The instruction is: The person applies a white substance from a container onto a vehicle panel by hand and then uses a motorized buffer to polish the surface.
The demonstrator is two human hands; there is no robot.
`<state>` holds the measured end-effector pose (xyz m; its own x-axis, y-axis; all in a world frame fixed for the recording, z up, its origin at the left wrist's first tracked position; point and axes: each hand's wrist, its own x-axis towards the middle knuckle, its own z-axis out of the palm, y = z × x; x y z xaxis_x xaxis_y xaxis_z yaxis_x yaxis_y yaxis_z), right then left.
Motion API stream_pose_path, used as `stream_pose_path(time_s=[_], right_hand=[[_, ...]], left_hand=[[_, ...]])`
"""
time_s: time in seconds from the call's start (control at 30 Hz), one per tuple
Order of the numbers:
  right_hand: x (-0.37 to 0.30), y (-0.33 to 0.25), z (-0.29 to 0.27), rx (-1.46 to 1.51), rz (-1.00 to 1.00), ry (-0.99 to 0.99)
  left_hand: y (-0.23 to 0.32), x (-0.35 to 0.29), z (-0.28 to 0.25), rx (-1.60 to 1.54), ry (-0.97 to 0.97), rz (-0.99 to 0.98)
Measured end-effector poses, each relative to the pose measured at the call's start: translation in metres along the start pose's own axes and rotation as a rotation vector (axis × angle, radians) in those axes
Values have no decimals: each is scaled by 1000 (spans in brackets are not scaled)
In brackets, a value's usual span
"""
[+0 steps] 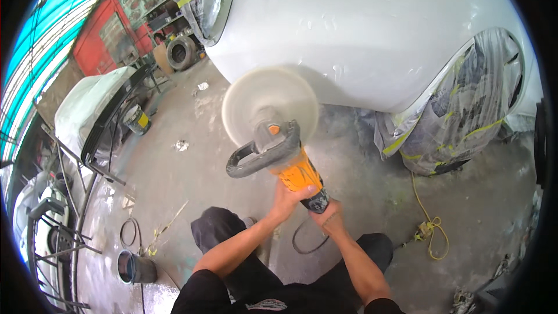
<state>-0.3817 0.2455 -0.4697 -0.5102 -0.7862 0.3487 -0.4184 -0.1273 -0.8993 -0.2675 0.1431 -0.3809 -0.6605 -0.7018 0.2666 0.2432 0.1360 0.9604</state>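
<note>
Both my hands hold an orange and black power polisher (pixel 297 170) out in front of me. My left hand (pixel 287 199) grips the orange body from the left side. Behind it, my right hand (pixel 328 214) is closed round the black rear end of the handle. At the front, a pale round polishing pad (pixel 270 102) looks blurred, as if spinning. A black loop handle (pixel 256 157) sits by the tool's head. The pad overlaps the lower edge of a white car body panel (pixel 325 40); whether it touches the panel I cannot tell.
Masking plastic covers the car's wheel (pixel 459 116) at right. A yellow cord (pixel 430 227) lies on the floor there. To the left are a black bucket (pixel 136 267), a paint can (pixel 137 120) and a covered car part on a stand (pixel 87 110). A tyre (pixel 182 53) stands farther back.
</note>
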Motion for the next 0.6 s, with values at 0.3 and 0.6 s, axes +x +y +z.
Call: stream_pose_path(time_s=[0.3,0.6], right_hand=[[81,36,63,-49,-127,143],[51,156,52,-228,-95,319]], left_hand=[[-34,61,-53,14,200,94],[-44,97,30,341,-150,-36]])
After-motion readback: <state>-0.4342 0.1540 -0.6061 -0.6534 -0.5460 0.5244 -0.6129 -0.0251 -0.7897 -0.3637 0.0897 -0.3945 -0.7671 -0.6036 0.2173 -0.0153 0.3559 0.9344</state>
